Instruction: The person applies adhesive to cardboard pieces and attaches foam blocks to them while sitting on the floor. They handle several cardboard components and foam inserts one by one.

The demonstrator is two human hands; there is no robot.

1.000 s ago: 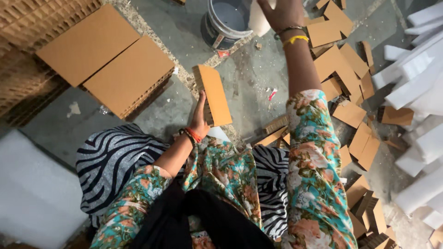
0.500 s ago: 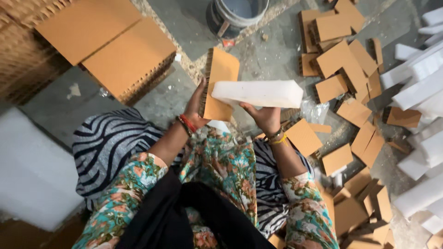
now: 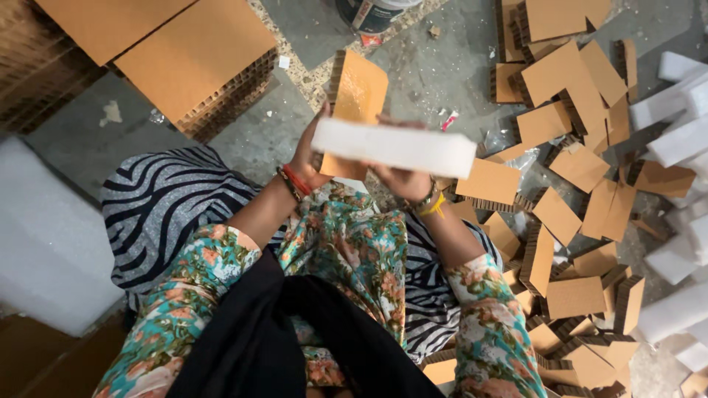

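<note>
**Foam block brought level over the cardboard piece**

Since a second ago, my right hand (image 3: pixel 402 180) has come back from its far reach toward the bucket (image 3: pixel 372 13) and now carries a white foam block (image 3: pixel 393 147), lying level and crosswise just in front of my lap. My fingers are closed on it from underneath, near its middle. My left hand (image 3: pixel 310 158) has lifted the honeycomb cardboard piece (image 3: pixel 358 96) off the floor; it stands tilted behind the foam, gripped at its near edge, thumb side toward me.

Progress, as I judge it: one foam block and one cardboard piece are picked and brought together, touching or very nearly so where they cross. They are not yet aligned face to face, so any joining remains to do. Loose cardboard pieces (image 3: pixel 568 133) cover the floor to the right, with more foam blocks (image 3: pixel 682 103) at the far right, and a stack of larger cardboard sheets (image 3: pixel 199 63) sits far left.

Hidden: the foam covers the lower part of the cardboard and most of my right fingers. I cannot tell whether the two surfaces actually meet. The bucket is cut off at the top edge.
</note>
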